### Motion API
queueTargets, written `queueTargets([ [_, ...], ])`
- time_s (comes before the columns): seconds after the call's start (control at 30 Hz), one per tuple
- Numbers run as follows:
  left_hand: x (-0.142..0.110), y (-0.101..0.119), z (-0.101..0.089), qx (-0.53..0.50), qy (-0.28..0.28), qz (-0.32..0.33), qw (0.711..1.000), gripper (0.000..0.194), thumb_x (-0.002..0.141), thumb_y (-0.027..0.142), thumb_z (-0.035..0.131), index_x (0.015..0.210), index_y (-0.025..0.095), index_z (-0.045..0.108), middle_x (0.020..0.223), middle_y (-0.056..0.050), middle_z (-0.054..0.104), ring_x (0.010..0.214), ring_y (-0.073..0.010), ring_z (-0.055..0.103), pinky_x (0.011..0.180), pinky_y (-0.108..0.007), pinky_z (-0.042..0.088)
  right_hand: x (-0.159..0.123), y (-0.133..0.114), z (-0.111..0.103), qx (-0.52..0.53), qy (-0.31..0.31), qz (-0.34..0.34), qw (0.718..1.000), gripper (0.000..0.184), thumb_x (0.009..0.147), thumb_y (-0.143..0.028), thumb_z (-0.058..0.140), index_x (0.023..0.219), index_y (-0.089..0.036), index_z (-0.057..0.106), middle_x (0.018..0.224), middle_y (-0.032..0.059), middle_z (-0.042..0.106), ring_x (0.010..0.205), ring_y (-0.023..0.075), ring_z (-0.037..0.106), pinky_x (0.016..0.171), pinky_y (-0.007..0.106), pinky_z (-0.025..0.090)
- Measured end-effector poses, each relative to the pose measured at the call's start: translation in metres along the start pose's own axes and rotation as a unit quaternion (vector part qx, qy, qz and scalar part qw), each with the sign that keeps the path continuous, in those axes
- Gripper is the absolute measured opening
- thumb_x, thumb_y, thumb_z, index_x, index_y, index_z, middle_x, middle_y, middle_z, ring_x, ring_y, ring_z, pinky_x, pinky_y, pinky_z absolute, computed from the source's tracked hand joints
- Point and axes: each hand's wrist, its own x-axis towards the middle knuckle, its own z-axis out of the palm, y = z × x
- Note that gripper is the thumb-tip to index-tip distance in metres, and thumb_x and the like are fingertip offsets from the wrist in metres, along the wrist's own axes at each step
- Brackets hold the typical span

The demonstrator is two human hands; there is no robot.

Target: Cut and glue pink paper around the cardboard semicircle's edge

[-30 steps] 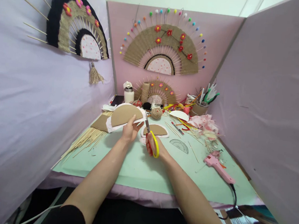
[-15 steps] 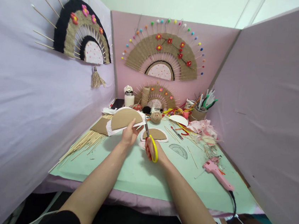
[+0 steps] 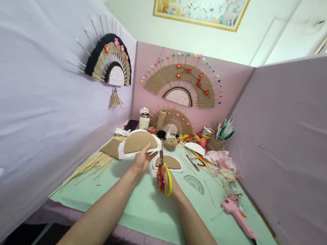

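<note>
My left hand (image 3: 143,158) grips a brown cardboard half-circle (image 3: 139,141) by its lower right edge, raised above the table. White paper or cloth (image 3: 122,150) sticks out around the cardboard as a border. In my right hand (image 3: 163,177) is a pair of scissors (image 3: 169,181) with yellow and red handles, fingers closed around them. The blades point up, close to the right end of the white border; whether they touch it I cannot tell. Below and behind lies a second cardboard half-circle (image 3: 168,162) with a white border, flat on the table.
Bamboo sticks (image 3: 89,165) and a cardboard piece (image 3: 110,148) lie at left. To the right are a protractor (image 3: 194,183), a pen (image 3: 192,162), a pink glue gun (image 3: 239,216) and fabric scraps (image 3: 220,161). A twine ball (image 3: 171,143) and bottle (image 3: 144,119) stand behind.
My view has tilted up, so the scene sits lower and a framed picture shows on the wall. The red scissor handle shows more; both hands keep their holds.
</note>
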Motion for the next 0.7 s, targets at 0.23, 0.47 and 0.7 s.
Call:
queueTargets([
  [0.23, 0.000, 0.001, 0.000, -0.005, -0.002, -0.008, 1.000, 0.027, 0.067, 0.018, 0.072, 0.093, 0.019, 0.064, 0.085, -0.002, 0.069, 0.077, -0.0143, 0.062, 0.072, -0.032, 0.050, -0.005, -0.009, 0.002, -0.006, 0.008, 0.005, 1.000, 0.060, 0.073, -0.080, 0.026, 0.070, -0.022, 0.040, 0.042, -0.0045, 0.039, 0.031, 0.0087, 0.037, 0.033, 0.022, 0.029],
  [0.47, -0.001, 0.001, 0.001, 0.000, -0.004, -0.005, 1.000, 0.027, 0.067, 0.018, 0.071, 0.093, 0.019, 0.064, 0.084, -0.002, 0.069, 0.075, -0.0138, 0.062, 0.071, -0.031, 0.050, -0.004, -0.006, 0.000, -0.024, 0.014, 0.007, 1.000, 0.063, 0.071, -0.083, 0.022, 0.065, -0.022, 0.038, 0.038, -0.0042, 0.037, 0.028, 0.0100, 0.037, 0.031, 0.023, 0.027],
  [0.7, 0.000, 0.000, 0.000, 0.000, -0.018, -0.010, 1.000, 0.025, 0.068, 0.017, 0.070, 0.092, 0.019, 0.064, 0.082, -0.001, 0.069, 0.073, -0.0131, 0.061, 0.072, -0.032, 0.049, 0.002, 0.004, -0.003, -0.071, 0.026, 0.008, 0.997, 0.065, 0.073, -0.082, 0.017, 0.064, -0.022, 0.039, 0.034, -0.0043, 0.038, 0.026, 0.0106, 0.037, 0.028, 0.023, 0.026],
])
